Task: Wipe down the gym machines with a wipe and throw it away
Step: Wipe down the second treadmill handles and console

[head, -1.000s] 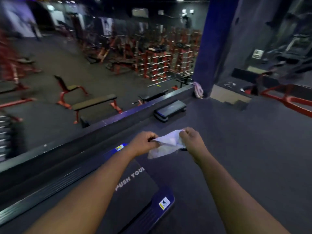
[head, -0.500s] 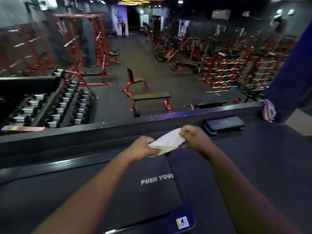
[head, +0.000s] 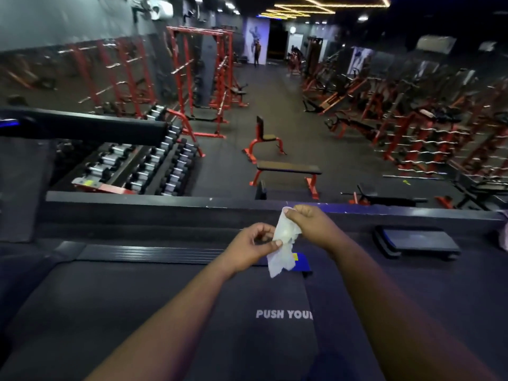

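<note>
Up front, both hands pinch a crumpled white wipe (head: 284,243) above the treadmill belt (head: 165,312): left hand (head: 251,247) low, right hand (head: 312,224) at its top.

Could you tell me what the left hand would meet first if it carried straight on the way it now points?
The left hand points up and right, already pinching the wipe; straight beyond that it would probably meet the right hand, though depth is unclear.

Belt lettering (head: 284,314) cut off behind right forearm; pink cloth (head: 504,235) cropped at frame edge; far figure (head: 257,52) blurred.
</note>
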`<state>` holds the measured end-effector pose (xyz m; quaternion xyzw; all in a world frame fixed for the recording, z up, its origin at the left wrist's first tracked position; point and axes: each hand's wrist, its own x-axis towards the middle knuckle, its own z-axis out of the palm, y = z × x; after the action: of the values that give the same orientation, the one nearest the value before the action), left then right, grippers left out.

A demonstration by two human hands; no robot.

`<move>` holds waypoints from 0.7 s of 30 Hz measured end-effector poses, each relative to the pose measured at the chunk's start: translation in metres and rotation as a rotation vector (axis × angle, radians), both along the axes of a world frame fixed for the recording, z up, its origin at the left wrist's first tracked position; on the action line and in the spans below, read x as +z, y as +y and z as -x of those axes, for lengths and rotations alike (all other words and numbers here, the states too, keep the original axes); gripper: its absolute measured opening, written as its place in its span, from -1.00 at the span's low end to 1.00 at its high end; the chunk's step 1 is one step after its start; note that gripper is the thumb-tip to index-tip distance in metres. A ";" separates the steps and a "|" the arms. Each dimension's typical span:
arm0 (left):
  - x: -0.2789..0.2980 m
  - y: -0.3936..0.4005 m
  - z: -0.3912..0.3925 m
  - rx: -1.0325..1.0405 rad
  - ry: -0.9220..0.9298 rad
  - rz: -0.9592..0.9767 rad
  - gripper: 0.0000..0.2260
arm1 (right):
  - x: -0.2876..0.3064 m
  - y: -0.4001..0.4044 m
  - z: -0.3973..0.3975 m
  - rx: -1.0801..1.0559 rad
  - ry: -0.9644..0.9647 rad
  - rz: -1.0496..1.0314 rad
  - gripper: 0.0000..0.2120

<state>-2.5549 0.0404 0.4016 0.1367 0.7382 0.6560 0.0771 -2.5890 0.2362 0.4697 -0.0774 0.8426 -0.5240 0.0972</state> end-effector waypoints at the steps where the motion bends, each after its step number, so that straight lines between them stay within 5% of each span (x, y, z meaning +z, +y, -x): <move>1: 0.001 -0.002 0.001 0.021 -0.005 -0.029 -0.67 | -0.003 -0.009 0.007 0.005 0.007 -0.005 -0.62; 7: -0.005 -0.027 0.034 0.296 -0.094 -0.152 -0.68 | -0.023 -0.052 0.057 -0.092 0.052 0.094 -0.53; 12: -0.007 -0.051 0.082 0.465 -0.229 -0.350 -0.79 | -0.047 -0.078 0.119 0.117 -0.353 0.349 -0.35; 15: -0.006 -0.069 0.125 0.593 -0.245 -0.441 -0.80 | -0.065 -0.099 0.169 0.342 -0.517 0.184 -0.23; 18: 0.011 -0.085 0.164 0.730 -0.252 -0.494 -0.79 | -0.059 -0.124 0.218 0.431 -0.553 0.201 -0.51; 21: 0.035 -0.097 0.183 0.731 -0.273 -0.516 -0.57 | -0.033 -0.146 0.250 0.409 -0.600 0.369 -0.84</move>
<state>-2.7375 -0.0570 0.4371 -0.2054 0.5336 0.8144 -0.0991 -2.8390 0.0900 0.4363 -0.1033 0.6360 -0.6356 0.4253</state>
